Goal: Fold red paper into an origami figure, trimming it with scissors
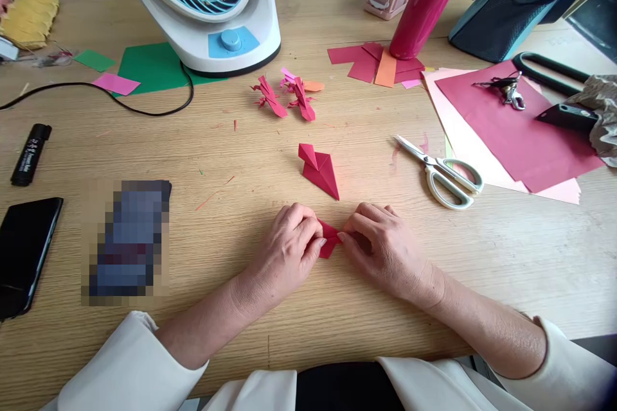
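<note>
A small folded piece of red paper point(330, 245) is pinched between my two hands, low over the middle of the table. My left hand point(295, 239) grips its left side between thumb and fingers. On the right side, the thumb and forefinger of my right hand point(383, 245) close on the paper's edge. Much of the piece is hidden behind my fingers. Just beyond my hands lies another folded red paper shape point(321, 170), pointed at its near end. Farther off, small finished-looking folded red paper figures point(301, 99) sit beside pink and orange bits.
White-handled scissors point(446, 173) lie right of my hands, near red paper sheets point(520, 128). A fan point(231, 38) and a red bottle point(429, 6) stand at the back. To the left are a black marker point(31, 154), a phone point(29, 257) and a blurred-out object point(128, 241).
</note>
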A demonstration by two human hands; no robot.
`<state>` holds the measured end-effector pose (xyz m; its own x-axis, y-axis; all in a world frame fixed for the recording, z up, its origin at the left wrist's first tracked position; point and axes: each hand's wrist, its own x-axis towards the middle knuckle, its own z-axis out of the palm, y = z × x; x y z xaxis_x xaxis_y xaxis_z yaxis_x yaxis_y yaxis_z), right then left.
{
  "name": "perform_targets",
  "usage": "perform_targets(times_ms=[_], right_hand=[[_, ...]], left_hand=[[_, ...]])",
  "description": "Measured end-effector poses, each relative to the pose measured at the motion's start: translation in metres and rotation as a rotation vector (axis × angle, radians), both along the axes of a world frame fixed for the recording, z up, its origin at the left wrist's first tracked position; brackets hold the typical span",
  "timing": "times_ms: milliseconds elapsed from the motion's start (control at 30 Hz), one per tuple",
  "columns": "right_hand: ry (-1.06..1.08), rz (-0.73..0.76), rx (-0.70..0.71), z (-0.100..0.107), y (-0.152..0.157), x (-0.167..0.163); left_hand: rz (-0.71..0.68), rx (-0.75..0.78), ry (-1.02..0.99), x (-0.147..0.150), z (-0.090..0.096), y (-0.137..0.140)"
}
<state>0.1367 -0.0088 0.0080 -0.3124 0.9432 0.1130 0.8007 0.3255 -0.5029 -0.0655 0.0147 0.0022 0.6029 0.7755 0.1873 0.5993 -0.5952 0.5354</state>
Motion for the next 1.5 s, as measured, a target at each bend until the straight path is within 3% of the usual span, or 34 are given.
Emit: perform_targets(times_ms=[1233, 1500], right_hand=[[0.017, -0.067, -0.018, -0.006, 0.006, 0.0], [0.024, -0.053, -0.016, -0.005, 0.007, 0.002]], left_hand=[[0.052, -0.085, 0.04, 0.01, -0.002, 0.0], [0.034, -0.026, 0.025, 0.006, -0.003, -0.001]])
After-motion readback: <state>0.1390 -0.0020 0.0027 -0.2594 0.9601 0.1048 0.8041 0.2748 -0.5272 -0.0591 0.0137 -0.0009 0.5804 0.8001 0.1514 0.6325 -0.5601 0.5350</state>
